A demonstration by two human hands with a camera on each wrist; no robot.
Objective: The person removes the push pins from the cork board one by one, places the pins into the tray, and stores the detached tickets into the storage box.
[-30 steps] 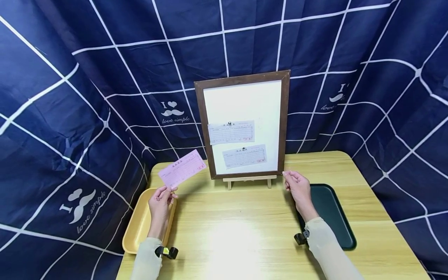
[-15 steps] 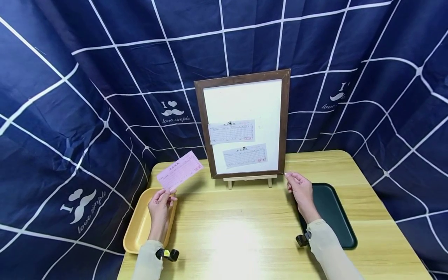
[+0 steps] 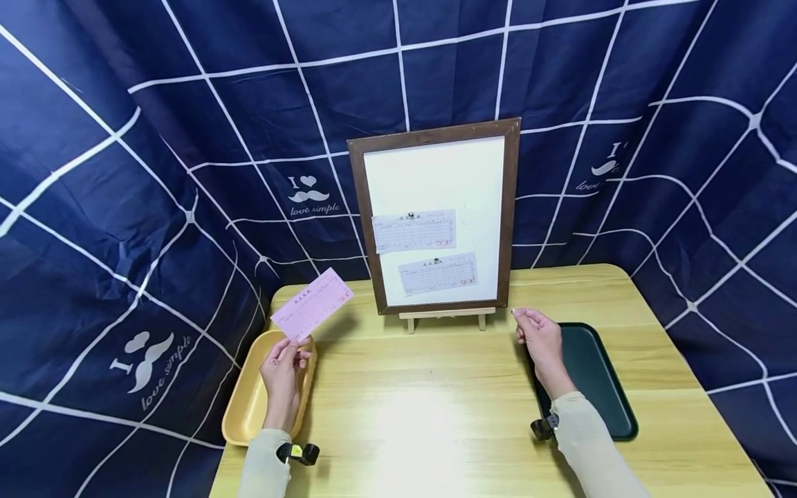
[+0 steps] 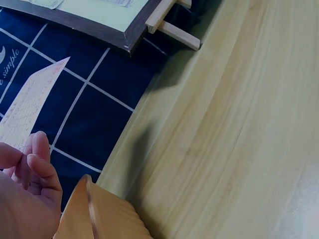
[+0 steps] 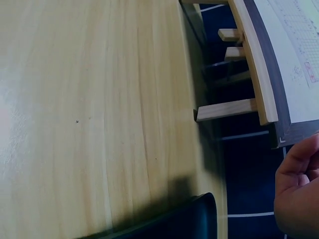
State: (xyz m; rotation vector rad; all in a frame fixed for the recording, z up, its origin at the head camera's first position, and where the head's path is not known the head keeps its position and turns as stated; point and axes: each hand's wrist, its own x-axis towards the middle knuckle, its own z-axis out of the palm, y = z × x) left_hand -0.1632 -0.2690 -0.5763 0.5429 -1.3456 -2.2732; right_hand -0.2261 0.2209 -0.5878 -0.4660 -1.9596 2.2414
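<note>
Head view: the left hand (image 3: 283, 363) pinches a pink slip (image 3: 311, 305) at lower left, above the yellow tray (image 3: 244, 408). The right hand (image 3: 540, 340), fingers loosely curled and holding nothing, hovers right of center beside the green tray (image 3: 598, 377).

Board (image 3: 436, 221) behind (on easel (image 3: 445, 318)); trays (image 3: 245, 408) left and right.

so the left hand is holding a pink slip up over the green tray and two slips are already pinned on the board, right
Not quite: the left hand holds the pink slip over the yellow tray, as the head view shows. The dark green tray lies under the right hand. Two slips are indeed on the board.
</note>
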